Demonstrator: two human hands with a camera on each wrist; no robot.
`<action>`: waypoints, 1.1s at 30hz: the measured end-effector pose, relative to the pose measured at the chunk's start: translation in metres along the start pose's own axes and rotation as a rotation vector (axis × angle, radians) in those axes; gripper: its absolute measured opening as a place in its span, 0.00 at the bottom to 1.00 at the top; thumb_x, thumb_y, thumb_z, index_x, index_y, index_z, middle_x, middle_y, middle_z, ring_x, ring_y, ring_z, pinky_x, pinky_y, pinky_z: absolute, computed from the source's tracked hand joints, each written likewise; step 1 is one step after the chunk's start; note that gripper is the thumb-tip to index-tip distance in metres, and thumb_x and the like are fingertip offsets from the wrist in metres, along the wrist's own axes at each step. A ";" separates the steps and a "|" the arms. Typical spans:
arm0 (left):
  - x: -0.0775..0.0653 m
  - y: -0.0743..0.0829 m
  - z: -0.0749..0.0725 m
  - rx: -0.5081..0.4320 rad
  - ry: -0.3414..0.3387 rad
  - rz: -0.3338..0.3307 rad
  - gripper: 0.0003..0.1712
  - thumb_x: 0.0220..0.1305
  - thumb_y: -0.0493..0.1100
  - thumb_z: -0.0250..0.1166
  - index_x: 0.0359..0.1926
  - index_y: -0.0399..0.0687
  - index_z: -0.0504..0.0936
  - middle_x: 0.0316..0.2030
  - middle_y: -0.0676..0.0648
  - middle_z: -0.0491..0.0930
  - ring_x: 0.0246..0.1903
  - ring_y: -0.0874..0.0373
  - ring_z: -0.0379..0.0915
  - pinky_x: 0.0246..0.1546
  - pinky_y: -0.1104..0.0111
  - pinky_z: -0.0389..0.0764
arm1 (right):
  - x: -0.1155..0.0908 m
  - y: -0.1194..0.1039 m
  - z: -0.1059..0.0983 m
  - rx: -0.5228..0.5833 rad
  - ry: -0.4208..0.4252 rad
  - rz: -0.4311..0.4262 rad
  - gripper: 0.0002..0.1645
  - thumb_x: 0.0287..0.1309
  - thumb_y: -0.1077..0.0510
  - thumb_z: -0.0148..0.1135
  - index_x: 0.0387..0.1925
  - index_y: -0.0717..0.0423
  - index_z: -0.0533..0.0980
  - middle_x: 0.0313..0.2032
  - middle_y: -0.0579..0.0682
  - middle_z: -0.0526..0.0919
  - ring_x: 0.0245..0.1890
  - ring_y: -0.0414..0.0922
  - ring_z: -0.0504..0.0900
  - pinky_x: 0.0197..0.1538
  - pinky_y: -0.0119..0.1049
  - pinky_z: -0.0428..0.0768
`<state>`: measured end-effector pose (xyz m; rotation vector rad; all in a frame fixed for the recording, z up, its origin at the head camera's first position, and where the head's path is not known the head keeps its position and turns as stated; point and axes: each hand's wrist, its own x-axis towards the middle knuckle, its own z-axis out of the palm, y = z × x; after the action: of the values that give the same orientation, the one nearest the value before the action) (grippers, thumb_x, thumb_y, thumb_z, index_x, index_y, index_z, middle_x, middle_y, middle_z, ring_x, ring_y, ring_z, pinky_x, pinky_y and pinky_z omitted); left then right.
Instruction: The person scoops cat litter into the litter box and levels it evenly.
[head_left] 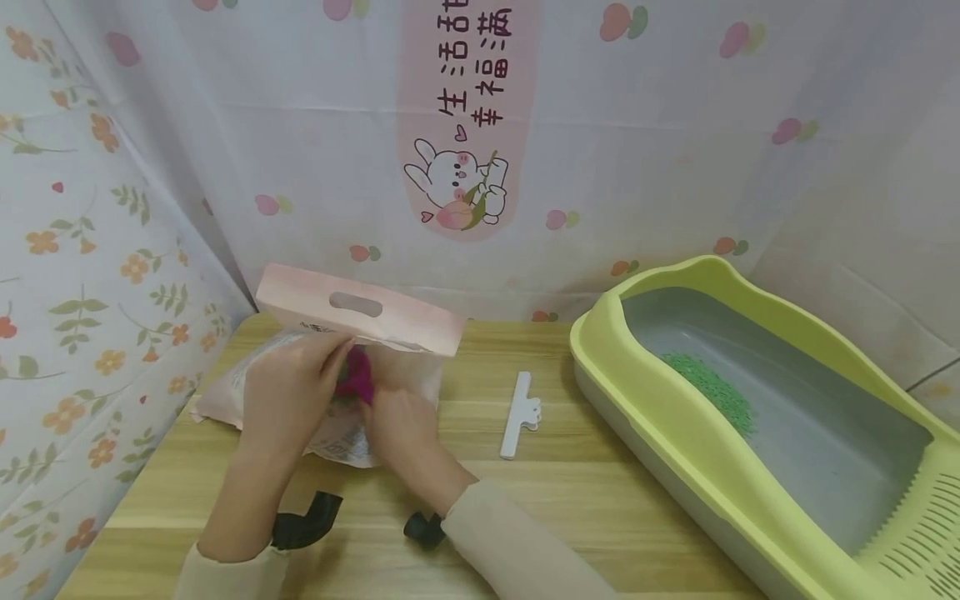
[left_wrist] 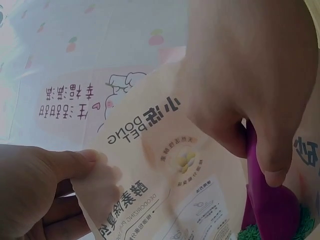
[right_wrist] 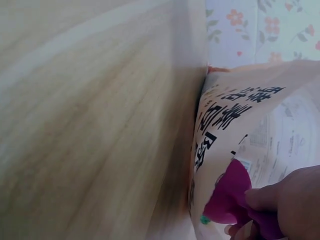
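Observation:
A pale pink bag with a handle slot lies on the table, its mouth held apart. My left hand pinches the rim of the bag; in the left wrist view its thumb and fingers lie on either side of the printed film. With my right hand I grip a magenta scoop by its handle, inside the bag's mouth. Green pellets lie at the scoop in the left wrist view. The scoop also appears in the right wrist view, where my right hand holds it.
A yellow-green and grey litter box stands at the right, with a pile of green pellets on its floor. Between bag and box lies a white sealing clip. Patterned cloth hangs behind the wooden table.

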<state>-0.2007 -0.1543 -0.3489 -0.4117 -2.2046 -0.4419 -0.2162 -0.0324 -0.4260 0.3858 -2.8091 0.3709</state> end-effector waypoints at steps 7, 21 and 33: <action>0.000 0.000 0.000 -0.008 0.007 0.005 0.06 0.62 0.38 0.72 0.39 0.42 0.90 0.23 0.42 0.86 0.15 0.52 0.67 0.17 0.56 0.73 | -0.010 0.004 -0.008 0.081 0.006 0.001 0.16 0.70 0.43 0.59 0.35 0.51 0.80 0.23 0.49 0.85 0.23 0.47 0.85 0.19 0.38 0.74; 0.002 0.001 -0.003 -0.016 0.017 0.002 0.06 0.62 0.37 0.71 0.39 0.40 0.90 0.20 0.41 0.85 0.13 0.57 0.59 0.15 0.65 0.63 | -0.047 0.023 -0.038 0.182 0.033 -0.068 0.13 0.69 0.45 0.62 0.39 0.49 0.76 0.19 0.44 0.78 0.16 0.37 0.71 0.16 0.29 0.61; 0.002 0.001 -0.003 -0.024 0.008 -0.008 0.07 0.64 0.38 0.70 0.40 0.41 0.90 0.20 0.41 0.85 0.14 0.58 0.55 0.15 0.68 0.56 | -0.068 0.037 -0.053 0.229 -0.030 -0.058 0.16 0.70 0.43 0.60 0.32 0.48 0.73 0.17 0.41 0.67 0.15 0.36 0.64 0.16 0.27 0.60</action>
<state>-0.1991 -0.1541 -0.3456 -0.4134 -2.1962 -0.4735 -0.1517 0.0320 -0.4054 0.5246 -2.7847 0.6817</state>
